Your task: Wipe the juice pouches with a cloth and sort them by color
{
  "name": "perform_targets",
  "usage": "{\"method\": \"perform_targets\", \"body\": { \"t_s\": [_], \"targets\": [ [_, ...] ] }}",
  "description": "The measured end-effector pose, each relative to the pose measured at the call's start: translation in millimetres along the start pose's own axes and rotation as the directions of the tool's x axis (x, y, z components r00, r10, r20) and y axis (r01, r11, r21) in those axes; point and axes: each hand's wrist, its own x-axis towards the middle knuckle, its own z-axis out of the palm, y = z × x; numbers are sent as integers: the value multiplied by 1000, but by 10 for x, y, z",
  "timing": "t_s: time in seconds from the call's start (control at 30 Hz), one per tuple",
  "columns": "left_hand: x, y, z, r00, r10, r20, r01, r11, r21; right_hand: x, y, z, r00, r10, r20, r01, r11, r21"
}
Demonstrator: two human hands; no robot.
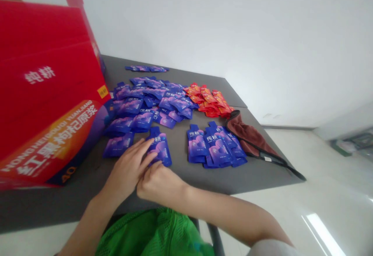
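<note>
My left hand (128,167) reaches to a blue-purple pouch (160,147) lying on the grey table (186,174); its fingers are spread and touch the pouch's left side. Beside it, my right hand (159,182) is closed, fingers curled at the pouch's lower left corner; what it grips, if anything, is hidden. Further back spreads a large heap of blue pouches (140,104). To the right lie a smaller group of blue pouches (218,151) and a pile of red-orange pouches (208,99).
A big red printed carton (55,73) stands at the left. A brown cloth with black edging (253,137) lies at the table's right edge. Two or more blue pouches (147,69) lie near the back edge, by the white wall.
</note>
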Motion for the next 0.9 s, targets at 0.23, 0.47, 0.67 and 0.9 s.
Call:
{"method": "perform_targets", "body": {
  "t_s": [0.23, 0.47, 0.67, 0.9],
  "targets": [
    [92, -24, 112, 990, 71, 123, -79, 995, 59, -165, 653, -110, 989, 139, 45, -142, 834, 534],
    [22, 421, 104, 986, 147, 74, -157, 976, 151, 168, 1499, 295, 872, 353, 340, -451, 850, 273],
    [-75, 336, 218, 978, 188, 87, -201, 964, 177, 401, 1404, 414, 883, 294, 366, -382, 903, 197],
    [-157, 225, 132, 974, 213, 79, -223, 965, 137, 306, 1081, 150, 888, 243, 391, -318, 937, 141]
  ]
}}
